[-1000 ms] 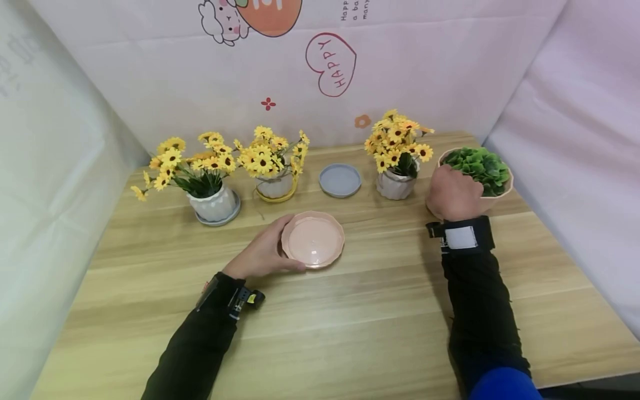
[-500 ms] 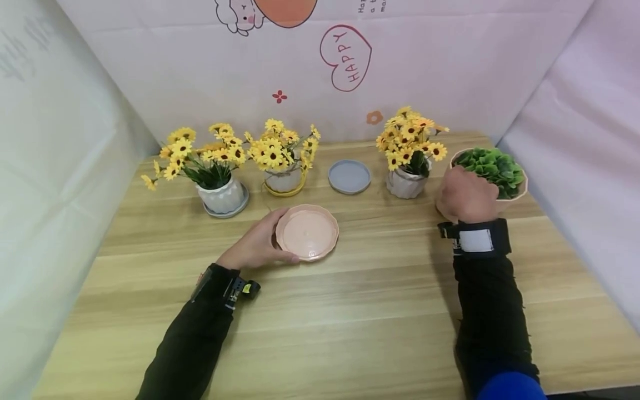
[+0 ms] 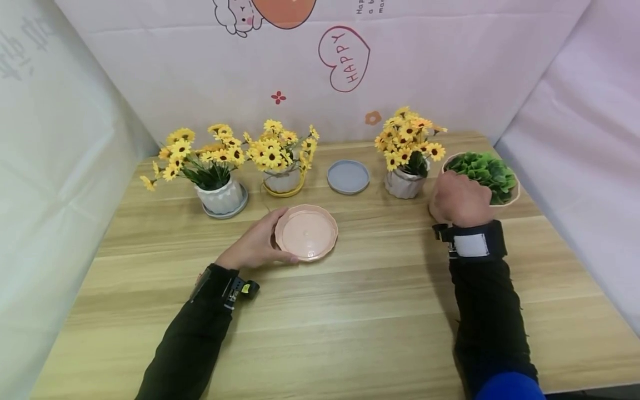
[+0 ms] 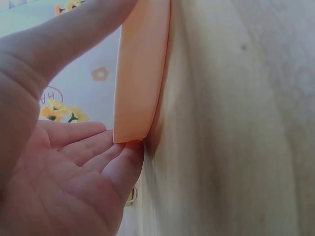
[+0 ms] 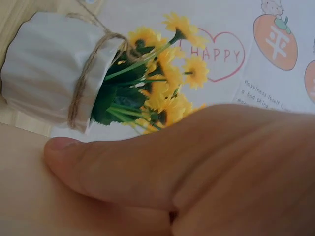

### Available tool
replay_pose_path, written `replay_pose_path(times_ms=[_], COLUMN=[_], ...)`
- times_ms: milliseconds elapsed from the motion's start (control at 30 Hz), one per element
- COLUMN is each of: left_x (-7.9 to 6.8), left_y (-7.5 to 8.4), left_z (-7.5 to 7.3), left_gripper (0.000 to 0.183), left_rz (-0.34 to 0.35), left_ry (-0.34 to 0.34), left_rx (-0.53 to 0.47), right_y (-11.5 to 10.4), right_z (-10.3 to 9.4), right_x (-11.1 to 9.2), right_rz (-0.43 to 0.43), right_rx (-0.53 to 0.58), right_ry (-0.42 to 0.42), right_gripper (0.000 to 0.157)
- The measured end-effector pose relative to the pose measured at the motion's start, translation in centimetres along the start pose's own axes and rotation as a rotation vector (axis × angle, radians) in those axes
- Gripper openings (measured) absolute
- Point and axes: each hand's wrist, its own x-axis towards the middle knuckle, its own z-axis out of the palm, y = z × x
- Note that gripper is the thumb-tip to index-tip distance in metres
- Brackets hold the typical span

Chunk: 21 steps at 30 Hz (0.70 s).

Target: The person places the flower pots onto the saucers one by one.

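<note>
Left hand (image 3: pixel 254 243) pinches side of pink scalloped saucer (image 3: pixel 306 233), mid-table (image 3: pixel 360 311); right hand (image 3: pixel 462 200) grips pink pot (image 5: pixel 19 182) of green foliage (image 3: pixel 485 173) (some fingers hidden). Best handling: saucer steady and level, pot upright, thumb firm, neighbouring white flowerpot (image 3: pixel 403 184) unbumped.

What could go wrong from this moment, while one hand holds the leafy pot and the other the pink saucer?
The right hand grips the leafy pot at one side, so it might tilt. The nearest white flower pot stands close by and could be bumped. The left hand holds the pink saucer by one edge, so it may slip.
</note>
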Motion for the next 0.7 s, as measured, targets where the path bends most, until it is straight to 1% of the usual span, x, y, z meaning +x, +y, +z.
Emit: replay_pose_path(times_ms=[167, 367, 533, 700], left_x=[-0.1, -0.1, -0.1, -0.2], left_y=[0.1, 0.1, 0.1, 0.2], left_z=[0.0, 0.1, 0.1, 0.0], left_gripper=[0.111, 0.111, 0.112, 0.113], left_rz=[0.001, 0.002, -0.001, -0.017], left_ry=[0.003, 0.009, 0.007, 0.004], left_rx=[-0.023, -0.028, -0.029, -0.026], right_y=[-0.9, -2.0, -2.8, -3.7], right_z=[0.1, 0.1, 0.2, 0.2], right_x=[-0.3, -0.8, -1.2, -1.9], right_rz=[-0.01, -0.042, -0.064, -0.104], right_rx=[-0.006, -0.032, -0.045, -0.053], right_ry=[-0.008, -0.02, -0.051, -0.069], right_gripper=[0.013, 0.018, 0.025, 0.023])
